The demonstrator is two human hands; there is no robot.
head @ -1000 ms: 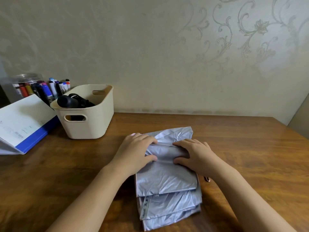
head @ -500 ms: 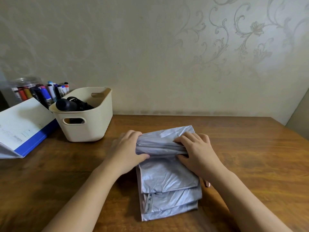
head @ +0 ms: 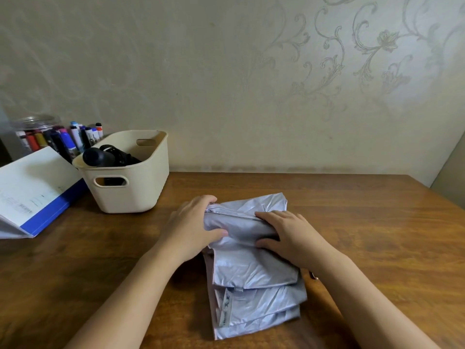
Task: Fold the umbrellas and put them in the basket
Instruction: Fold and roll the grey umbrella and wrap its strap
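While both hands are clamped on the far end of the silver umbrella, the left hand has its fingers over the top and thumb pressed in from the near side, and the right hand pinches the same rolled fold from the 3 o'clock side. The umbrella lies flat on the wooden table, pleats stacked toward 6 o'clock. There's a small strap label on the lower folds with writing, too small to read though.

Up at 10 o'clock sits the cream basket, well apart from the umbrella, with a black folded umbrella already in it. Beside that at 9 o'clock is a blue-and-white binder with tiny unreadable print, and behind it a clear jar of markers.
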